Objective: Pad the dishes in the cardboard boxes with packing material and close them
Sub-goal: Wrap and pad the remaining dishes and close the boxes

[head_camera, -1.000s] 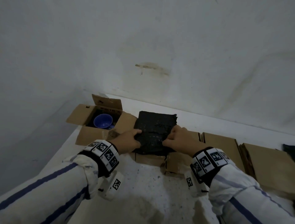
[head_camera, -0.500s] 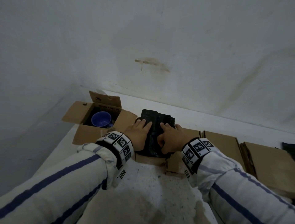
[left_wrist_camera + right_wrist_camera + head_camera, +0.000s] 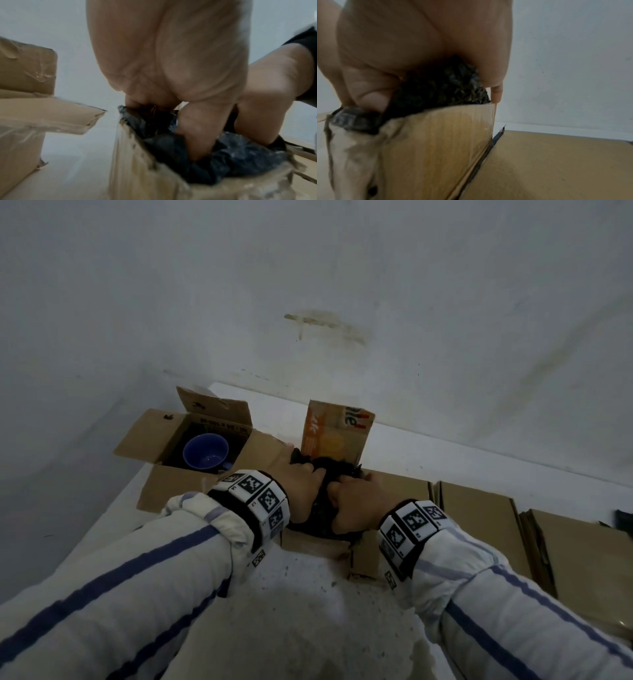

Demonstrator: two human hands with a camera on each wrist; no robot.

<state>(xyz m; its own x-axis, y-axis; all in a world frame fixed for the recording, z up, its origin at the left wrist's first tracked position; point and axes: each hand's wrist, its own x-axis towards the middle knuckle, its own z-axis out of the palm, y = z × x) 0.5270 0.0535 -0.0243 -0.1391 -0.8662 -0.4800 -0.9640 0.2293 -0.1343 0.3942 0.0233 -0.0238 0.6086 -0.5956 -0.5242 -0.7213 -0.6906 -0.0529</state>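
- In the middle brown cardboard box [image 3: 318,546], on the white speckled table [image 3: 294,594], lies the crumpled black packing material [image 3: 322,501], filling the box's open top.
- The left hand [image 3: 301,487] is on the left part of this black material; its fingers [image 3: 193,129] are curled and dig down into the material, gripping it.
- The right hand [image 3: 356,505] is just beside the left hand, on the right part of the same material; its fingers [image 3: 373,100] are also curled around a bunch of it at the box edge.
- Behind the middle box stands its printed orange flap [image 3: 337,436], upright.
- To the left of the middle box is another open brown cardboard box [image 3: 178,474], touching it with one flap; inside stands a blue ceramic cup [image 3: 205,451], uncovered.
- To the right of the middle box lie flat brown cardboard sheets [image 3: 479,525], side by side along the table.
- Behind all the boxes is a white wall with a yellowish stain [image 3: 325,325].
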